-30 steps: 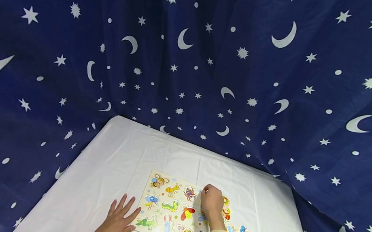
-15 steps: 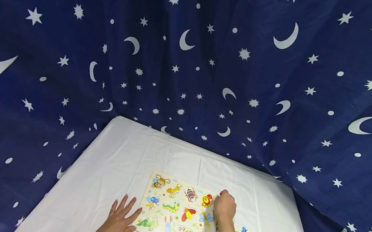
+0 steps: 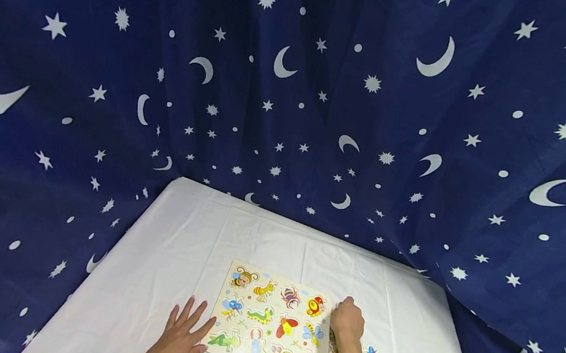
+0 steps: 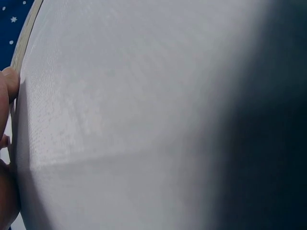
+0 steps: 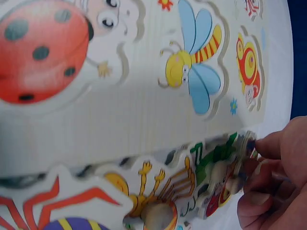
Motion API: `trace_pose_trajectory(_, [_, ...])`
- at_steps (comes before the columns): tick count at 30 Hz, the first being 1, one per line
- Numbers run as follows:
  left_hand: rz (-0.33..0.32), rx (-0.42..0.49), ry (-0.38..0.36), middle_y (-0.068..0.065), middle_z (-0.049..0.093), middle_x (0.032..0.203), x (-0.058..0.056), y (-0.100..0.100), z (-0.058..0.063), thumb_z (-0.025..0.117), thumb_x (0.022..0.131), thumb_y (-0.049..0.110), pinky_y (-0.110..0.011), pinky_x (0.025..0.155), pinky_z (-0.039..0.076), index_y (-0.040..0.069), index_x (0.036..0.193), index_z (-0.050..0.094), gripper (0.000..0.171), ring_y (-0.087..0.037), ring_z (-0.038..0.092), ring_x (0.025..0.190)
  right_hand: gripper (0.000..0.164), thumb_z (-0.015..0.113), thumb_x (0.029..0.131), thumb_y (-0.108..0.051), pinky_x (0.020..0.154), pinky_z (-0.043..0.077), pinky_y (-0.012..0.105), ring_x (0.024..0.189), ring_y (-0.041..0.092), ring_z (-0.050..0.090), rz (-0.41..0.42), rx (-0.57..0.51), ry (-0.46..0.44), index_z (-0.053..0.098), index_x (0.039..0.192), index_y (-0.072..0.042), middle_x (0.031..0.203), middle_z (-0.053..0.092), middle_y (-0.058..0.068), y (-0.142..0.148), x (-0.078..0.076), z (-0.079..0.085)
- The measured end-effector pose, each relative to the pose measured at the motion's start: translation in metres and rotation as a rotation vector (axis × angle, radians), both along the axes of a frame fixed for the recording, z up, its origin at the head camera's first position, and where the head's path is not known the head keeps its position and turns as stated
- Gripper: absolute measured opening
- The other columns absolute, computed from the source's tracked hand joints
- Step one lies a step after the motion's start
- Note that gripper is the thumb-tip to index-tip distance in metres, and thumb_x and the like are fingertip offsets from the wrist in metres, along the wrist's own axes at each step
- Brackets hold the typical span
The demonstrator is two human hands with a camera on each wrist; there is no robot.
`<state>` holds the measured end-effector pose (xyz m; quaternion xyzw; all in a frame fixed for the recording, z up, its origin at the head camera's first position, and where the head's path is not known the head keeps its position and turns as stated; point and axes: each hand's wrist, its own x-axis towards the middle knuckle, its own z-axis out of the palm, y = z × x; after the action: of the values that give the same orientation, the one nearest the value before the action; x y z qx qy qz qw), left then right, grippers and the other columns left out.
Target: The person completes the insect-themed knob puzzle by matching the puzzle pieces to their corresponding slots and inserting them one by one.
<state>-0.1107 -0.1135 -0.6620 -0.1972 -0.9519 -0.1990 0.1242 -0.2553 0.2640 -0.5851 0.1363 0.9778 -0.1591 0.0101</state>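
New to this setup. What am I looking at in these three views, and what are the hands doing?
No robot here: a person wears three cameras. The wide view is from the head. It shows a white-clothed table before a starry blue backdrop, with an insect puzzle board on it. The left hand lies flat beside the board; its wrist camera sees mostly cloth. The right hand is at the board's right edge. Its wrist camera, close up, shows fingers pinching a puzzle piece from the loose pieces there.
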Motion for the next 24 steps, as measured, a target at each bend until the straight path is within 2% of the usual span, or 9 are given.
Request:
trace_pose_trajectory(6, [-0.016, 0.001, -0.021, -0.020, 0.028, 0.148, 0.000, 0.000, 0.002, 0.056, 0.089, 0.037, -0.062, 0.104, 0.010, 0.017, 0.136, 0.047, 0.052, -0.048, 0.017, 0.136, 0.019, 0.052, 0.089, -0.012, 0.056, 0.047, 0.047, 0.065, 0.035, 0.059, 0.042, 0.020, -0.027, 0.056, 0.097, 0.005, 0.081, 0.061, 0.026, 0.012, 0.001, 0.000])
trace_pose_trajectory(12, [-0.016, -0.007, 0.002, -0.021, 0.030, 0.147, 0.000, 0.000, 0.000, 0.055, 0.089, 0.038, -0.064, 0.102, 0.013, 0.017, 0.135, 0.048, 0.051, -0.049, 0.018, 0.135, 0.011, 0.055, 0.084, -0.008, 0.054, 0.046, 0.044, 0.063, 0.030, 0.058, 0.034, 0.057, -0.042, 0.062, 0.088, 0.000, 0.079, 0.063, 0.021, 0.022, 0.000, 0.000])
trace_pose_trajectory(17, [-0.013, -0.006, 0.015, -0.021, 0.030, 0.147, 0.001, -0.001, -0.001, 0.055, 0.089, 0.038, -0.063, 0.103, 0.010, 0.017, 0.135, 0.048, 0.051, -0.049, 0.020, 0.134, 0.012, 0.054, 0.084, -0.008, 0.054, 0.046, 0.044, 0.065, 0.029, 0.058, 0.016, 0.045, -0.035, 0.064, 0.089, -0.003, 0.081, 0.064, 0.019, 0.025, -0.001, -0.002])
trace_pose_trajectory(20, [-0.017, 0.002, 0.002, -0.020, 0.029, 0.148, 0.000, 0.000, -0.001, 0.054, 0.090, 0.038, -0.062, 0.105, 0.006, 0.017, 0.135, 0.048, 0.051, -0.049, 0.019, 0.135, 0.014, 0.053, 0.084, -0.007, 0.056, 0.047, 0.046, 0.068, 0.030, 0.059, 0.002, 0.034, 0.003, 0.064, 0.091, -0.004, 0.084, 0.064, 0.019, 0.024, -0.002, -0.003])
trace_pose_trajectory(24, [-0.019, -0.002, -0.013, -0.020, 0.027, 0.149, 0.000, 0.000, -0.001, 0.054, 0.090, 0.037, -0.061, 0.106, 0.002, 0.017, 0.136, 0.047, 0.051, -0.049, 0.017, 0.135, 0.013, 0.056, 0.086, -0.011, 0.061, 0.047, 0.048, 0.073, 0.032, 0.061, 0.000, 0.025, 0.096, 0.064, 0.094, -0.004, 0.085, 0.063, 0.017, 0.018, -0.005, -0.004])
